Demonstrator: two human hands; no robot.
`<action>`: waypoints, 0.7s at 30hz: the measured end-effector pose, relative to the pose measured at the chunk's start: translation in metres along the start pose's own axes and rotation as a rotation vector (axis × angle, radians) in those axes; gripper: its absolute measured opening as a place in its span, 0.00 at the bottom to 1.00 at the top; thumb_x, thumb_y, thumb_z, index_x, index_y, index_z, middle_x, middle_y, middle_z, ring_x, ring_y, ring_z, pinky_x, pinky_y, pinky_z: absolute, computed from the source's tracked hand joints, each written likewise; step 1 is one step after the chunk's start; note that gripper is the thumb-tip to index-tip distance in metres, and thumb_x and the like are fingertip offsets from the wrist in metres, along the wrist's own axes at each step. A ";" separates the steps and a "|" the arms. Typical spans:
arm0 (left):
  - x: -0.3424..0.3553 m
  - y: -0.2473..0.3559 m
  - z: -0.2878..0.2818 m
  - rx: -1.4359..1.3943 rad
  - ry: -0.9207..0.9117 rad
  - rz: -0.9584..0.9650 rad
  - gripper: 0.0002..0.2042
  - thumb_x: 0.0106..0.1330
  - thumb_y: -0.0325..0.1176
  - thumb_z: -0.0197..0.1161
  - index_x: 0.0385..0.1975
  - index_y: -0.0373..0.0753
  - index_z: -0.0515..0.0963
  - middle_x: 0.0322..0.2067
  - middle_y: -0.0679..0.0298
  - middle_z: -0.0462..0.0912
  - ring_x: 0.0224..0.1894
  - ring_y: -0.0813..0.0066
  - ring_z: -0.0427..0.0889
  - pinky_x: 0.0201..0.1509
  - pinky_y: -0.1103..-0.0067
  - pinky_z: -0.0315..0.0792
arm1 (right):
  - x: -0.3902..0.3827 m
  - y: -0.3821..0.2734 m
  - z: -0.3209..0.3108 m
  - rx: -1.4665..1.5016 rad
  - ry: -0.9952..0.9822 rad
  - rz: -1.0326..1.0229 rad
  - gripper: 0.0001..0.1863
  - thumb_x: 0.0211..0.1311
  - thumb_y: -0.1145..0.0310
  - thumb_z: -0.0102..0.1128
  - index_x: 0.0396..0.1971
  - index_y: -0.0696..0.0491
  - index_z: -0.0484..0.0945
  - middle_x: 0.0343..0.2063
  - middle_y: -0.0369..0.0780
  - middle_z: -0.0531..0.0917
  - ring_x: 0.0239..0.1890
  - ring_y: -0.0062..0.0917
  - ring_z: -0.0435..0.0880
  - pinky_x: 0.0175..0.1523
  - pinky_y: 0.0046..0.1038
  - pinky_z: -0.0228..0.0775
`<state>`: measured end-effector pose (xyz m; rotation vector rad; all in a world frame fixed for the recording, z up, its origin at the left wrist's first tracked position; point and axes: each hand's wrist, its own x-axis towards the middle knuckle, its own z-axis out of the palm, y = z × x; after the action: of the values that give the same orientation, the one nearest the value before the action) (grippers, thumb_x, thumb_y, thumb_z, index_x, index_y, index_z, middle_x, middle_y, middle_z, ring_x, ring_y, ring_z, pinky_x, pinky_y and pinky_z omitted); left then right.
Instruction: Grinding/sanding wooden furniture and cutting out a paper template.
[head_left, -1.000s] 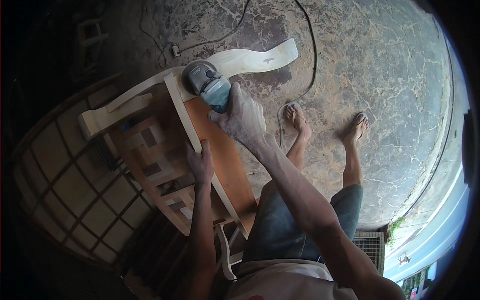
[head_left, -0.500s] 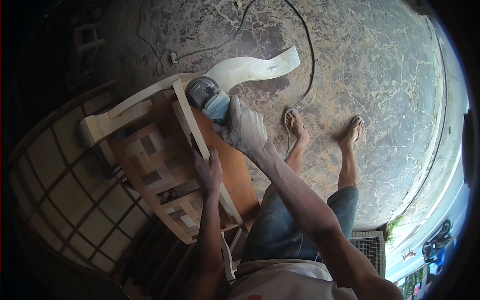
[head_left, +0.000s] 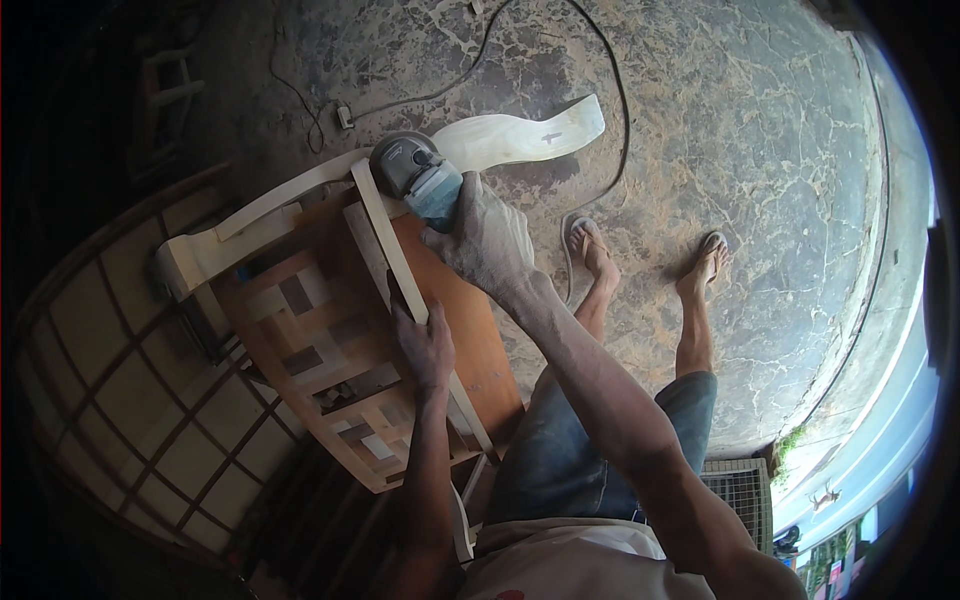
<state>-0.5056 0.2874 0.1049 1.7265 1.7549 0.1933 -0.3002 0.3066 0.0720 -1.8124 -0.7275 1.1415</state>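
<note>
My right hand, coated in pale dust, is wrapped round the body of an angle grinder with a teal housing. Its grey head lies against the far end of a wooden chair frame, where a pale curved leg begins; the disc's working face is hidden. My left hand grips a long pale wooden rail of the chair, thumb on the near side. Beside the rail lies a reddish-brown board, and on its other side a patchwork wooden panel. The chair lies tilted to my left.
A black cable loops across the cracked concrete floor, passing close to my sandalled feet. A plug connector lies at the far left. A gridded panel stands at left; a wire-mesh crate sits near my right leg.
The grinder and my right hand have shifted slightly away from me along the chair frame. The curved leg and rail have moved a little to the right, with my left hand still on the rail.
</note>
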 end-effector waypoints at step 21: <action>0.002 -0.015 0.004 0.014 0.030 -0.028 0.31 0.73 0.37 0.60 0.72 0.24 0.66 0.64 0.34 0.78 0.65 0.39 0.80 0.70 0.58 0.72 | -0.004 0.006 -0.031 -0.216 -0.033 0.103 0.28 0.59 0.56 0.73 0.46 0.61 0.70 0.40 0.55 0.86 0.39 0.54 0.89 0.44 0.52 0.82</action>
<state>-0.5156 0.2858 0.0930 1.7162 1.8051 0.1955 -0.2735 0.2899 0.0754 -2.0353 -0.8107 1.2000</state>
